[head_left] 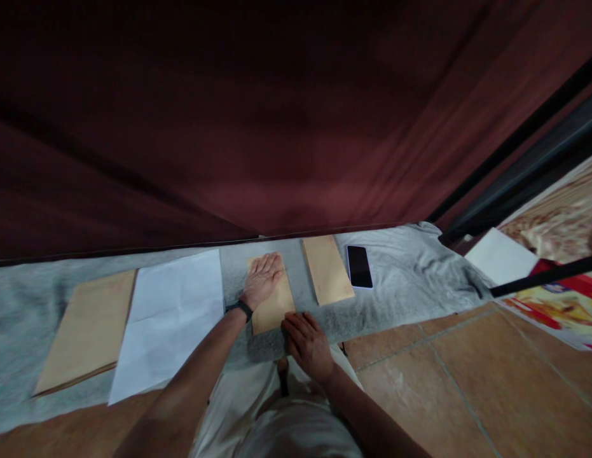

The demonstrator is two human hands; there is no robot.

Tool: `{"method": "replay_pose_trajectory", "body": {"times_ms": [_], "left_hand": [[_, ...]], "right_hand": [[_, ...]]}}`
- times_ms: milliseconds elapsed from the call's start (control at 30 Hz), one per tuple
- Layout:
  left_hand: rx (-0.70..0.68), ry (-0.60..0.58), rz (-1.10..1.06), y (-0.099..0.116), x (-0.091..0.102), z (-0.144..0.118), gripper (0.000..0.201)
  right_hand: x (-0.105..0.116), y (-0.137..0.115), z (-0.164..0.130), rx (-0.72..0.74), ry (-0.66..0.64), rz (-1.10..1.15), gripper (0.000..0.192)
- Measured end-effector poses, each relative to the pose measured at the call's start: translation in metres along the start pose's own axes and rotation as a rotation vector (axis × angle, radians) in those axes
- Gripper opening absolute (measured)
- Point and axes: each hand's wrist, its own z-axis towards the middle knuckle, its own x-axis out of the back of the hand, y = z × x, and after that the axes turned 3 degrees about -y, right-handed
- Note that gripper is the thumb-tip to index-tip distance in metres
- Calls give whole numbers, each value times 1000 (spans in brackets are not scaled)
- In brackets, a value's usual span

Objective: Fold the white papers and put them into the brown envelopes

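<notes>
Item one, a small brown paper envelope [275, 304], flat, matte and rectangular, is lying on a grey cloth [410, 273] that is spreading in a soft, slightly wrinkled strip along the floor in front of a dark red curtain [276, 127]. No writing is showing on the envelope's face. The left hand [262, 278], wearing a black wristband [240, 308], is resting palm down with fingers extended and flat on the envelope's upper half, pressing rather than gripping. The right hand [308, 343] is lying with fingers loosely curled at the envelope's near right corner, touching its edge and the cloth, not closing around anything. Item two, a second brown envelope [327, 269] of like shape and paper, is lying just to the right, apart from the first. Item three, a black smartphone [359, 266], glossy, screen dark, is lying just beside that envelope. Item four, a white paper sheet [169, 321] with faint fold creases is lying to the left of the left forearm. Item five, a large brown envelope [88, 331] is lying further left, its edge meeting the white sheet. The floor [443, 375] is showing reddish-brown glazed tiles with pale grout lines. At far right, colourful printed material [563, 302] in red and yellow is showing, its lettering too blurred to read.
</notes>
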Motion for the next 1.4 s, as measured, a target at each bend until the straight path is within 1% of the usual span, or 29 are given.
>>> {"method": "replay_pose_trajectory", "body": {"times_ms": [233,467,733,933,1133,1267,1400], "left_hand": [[-81,41,-16,5,-4,-9,60],[-139,25,-35,14,-10,-23,59],[-224,41,-57,20,-17,-45,61],[-255,12,-82,23,-21,-63,61],[-267,-37,-94,30,-17,-81,61],[-296,-25,-96,34,-13,-94,61],[-323,-4,-82,37,-11,-109,61]], "right_hand": [[0,0,0,-1,-1,10,48],[0,-1,1,-15,-13,-1,46],[-3,1,0,-16,-10,5,46],[-4,2,0,-19,6,-18,43],[-5,2,0,-13,-3,-34,46],[-8,3,-1,-24,11,-56,46],[-7,2,-1,-29,-6,-39,47]]}}
